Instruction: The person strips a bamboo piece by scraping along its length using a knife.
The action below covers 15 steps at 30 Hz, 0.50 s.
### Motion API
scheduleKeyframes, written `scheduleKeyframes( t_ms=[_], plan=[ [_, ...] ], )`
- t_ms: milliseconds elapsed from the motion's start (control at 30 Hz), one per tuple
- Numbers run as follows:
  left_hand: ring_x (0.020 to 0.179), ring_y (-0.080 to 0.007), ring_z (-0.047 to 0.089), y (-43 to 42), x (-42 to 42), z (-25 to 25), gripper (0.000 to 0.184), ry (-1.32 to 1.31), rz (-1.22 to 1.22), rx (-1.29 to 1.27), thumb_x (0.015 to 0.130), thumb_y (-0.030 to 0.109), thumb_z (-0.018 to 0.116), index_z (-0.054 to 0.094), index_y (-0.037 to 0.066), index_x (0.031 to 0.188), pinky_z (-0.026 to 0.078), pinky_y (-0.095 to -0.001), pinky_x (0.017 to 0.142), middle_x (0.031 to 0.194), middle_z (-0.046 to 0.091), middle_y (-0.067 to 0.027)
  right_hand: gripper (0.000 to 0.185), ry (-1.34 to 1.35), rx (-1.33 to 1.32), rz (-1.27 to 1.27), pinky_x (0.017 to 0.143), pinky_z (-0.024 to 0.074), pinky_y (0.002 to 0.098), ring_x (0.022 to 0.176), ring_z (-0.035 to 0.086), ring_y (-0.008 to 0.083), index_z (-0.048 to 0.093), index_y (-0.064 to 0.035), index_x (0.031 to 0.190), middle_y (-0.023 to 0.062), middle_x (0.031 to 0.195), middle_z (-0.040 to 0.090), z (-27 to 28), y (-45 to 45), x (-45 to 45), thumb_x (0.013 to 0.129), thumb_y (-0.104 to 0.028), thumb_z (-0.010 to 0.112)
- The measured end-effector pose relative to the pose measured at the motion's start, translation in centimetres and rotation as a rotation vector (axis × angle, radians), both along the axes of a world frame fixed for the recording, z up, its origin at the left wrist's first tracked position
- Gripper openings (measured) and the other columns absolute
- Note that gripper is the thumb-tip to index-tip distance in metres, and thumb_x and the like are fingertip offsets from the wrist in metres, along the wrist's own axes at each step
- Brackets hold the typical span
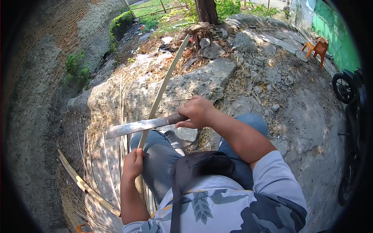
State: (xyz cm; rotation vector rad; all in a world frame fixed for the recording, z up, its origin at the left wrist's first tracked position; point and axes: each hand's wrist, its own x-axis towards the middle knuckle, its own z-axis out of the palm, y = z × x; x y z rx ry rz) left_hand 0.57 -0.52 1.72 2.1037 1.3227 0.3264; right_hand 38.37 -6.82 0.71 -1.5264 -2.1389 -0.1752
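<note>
My right hand (199,112) is closed around the dark handle of a machete (142,126). Its broad metal blade points left and lies across a long bamboo strip (168,79), in front of it from my viewpoint. My left hand (133,164) grips the lower part of that strip beside my left knee. The strip slants up and away, bowing slightly, its far end near the base of a tree. Whether the cutting edge touches the strip I cannot tell.
Split bamboo pieces (87,187) and thin strips lie on the ground to my left. A concrete slab (206,79) and rubble are ahead, with a tree trunk (206,11) behind. Orange plastic chairs (320,50) and a motorcycle (349,116) stand right; a brick wall (50,23) rises left.
</note>
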Motion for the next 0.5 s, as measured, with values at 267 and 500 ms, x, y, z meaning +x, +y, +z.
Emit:
scheduleKeyframes(
  t_ms=[267, 500],
  plan=[
    [0.062, -0.0187, 0.056, 0.0, 0.1, 0.0, 0.046, -0.035, 0.003, -0.013, 0.112, 0.041, 0.052, 0.069, 0.003, 0.091, 0.045, -0.0370, 0.061, 0.068, 0.060, -0.0079, 0.056, 0.132, -0.018, -0.301, 0.071, 0.0566, 0.0476, 0.069, 0.072, 0.0358, 0.069, -0.0137, 0.088, 0.0103, 0.072, 0.071, -0.1, 0.6, 5.4, 0.092, -0.069, 0.065],
    [0.064, -0.0128, 0.053, 0.7, -0.8, -1.4, 0.046, -0.111, 0.036, -0.112, 0.112, 0.039, 0.052, 0.069, 0.003, 0.090, 0.043, -0.0334, 0.060, 0.067, 0.058, -0.0032, 0.054, 0.036, -0.016, -0.122, 0.073, 0.0515, 0.0435, 0.068, 0.069, 0.0316, 0.065, -0.0150, 0.083, 0.0066, 0.069, 0.068, 0.4, -0.5, 2.2, 0.093, -0.069, 0.065]
  ],
)
